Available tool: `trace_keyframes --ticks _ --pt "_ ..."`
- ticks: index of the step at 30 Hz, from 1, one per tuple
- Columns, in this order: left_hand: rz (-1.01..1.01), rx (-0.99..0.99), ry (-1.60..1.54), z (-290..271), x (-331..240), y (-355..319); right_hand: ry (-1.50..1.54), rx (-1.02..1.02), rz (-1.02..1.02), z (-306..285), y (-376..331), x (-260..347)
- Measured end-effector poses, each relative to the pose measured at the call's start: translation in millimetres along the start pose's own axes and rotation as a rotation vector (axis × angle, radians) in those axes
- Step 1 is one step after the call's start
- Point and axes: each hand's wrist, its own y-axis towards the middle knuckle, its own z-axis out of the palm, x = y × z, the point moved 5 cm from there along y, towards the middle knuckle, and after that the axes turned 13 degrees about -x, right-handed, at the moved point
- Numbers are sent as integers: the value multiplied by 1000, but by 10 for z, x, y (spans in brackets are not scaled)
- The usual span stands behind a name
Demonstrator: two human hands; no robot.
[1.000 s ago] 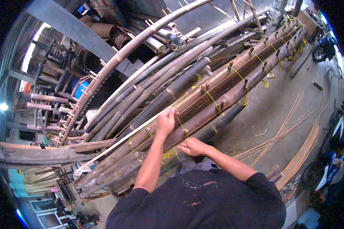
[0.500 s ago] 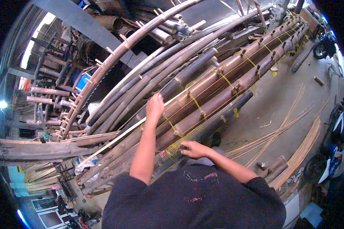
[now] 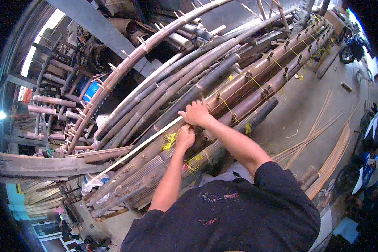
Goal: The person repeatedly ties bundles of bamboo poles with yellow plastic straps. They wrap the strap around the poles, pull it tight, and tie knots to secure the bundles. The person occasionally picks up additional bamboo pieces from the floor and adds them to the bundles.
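Observation:
A long pale bamboo strip (image 3: 134, 150) lies slantwise along the bundled bamboo poles. My right hand (image 3: 197, 114) rests over the strip and the pole beneath, thumb apart and fingers laid across. Just below it, almost touching, my left hand (image 3: 185, 137) is closed with yellow twine (image 3: 169, 140) at its fingers; what lies inside the fist is partly hidden. A second yellow tangle (image 3: 193, 163) sits on the nearer poles. Yellow ties and dark pegs run along the brown bamboo pole (image 3: 256, 70) toward the far right.
A curved bamboo piece with pegs (image 3: 113, 80) arches at the left. Dark poles (image 3: 155, 103) lie stacked beyond the bundle. Thin bamboo strips (image 3: 332, 157) are spread on the floor at right, with a motorcycle wheel (image 3: 351, 53) farther off. A blue drum (image 3: 91, 91) stands behind.
My right hand has moved up and left from the near poles onto the strip. My left hand has come down and right beside it. Twine near the left hand now hangs bunched.

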Motion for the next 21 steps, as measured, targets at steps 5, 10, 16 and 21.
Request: trace_keyframes --ticks 5,10,16,21 --pt "-28 -74 -49 -34 156 -77 1375 440 33 -1080 -135 266" --pt "106 -129 -110 -77 -88 -28 1017 51 -237 -420 -1670 31" --pt "-30 -89 -311 -325 -234 397 595 312 -399 -298 -1747 140" --pt "649 -356 -19 -644 -486 736 659 184 -335 -392 -1823 176"
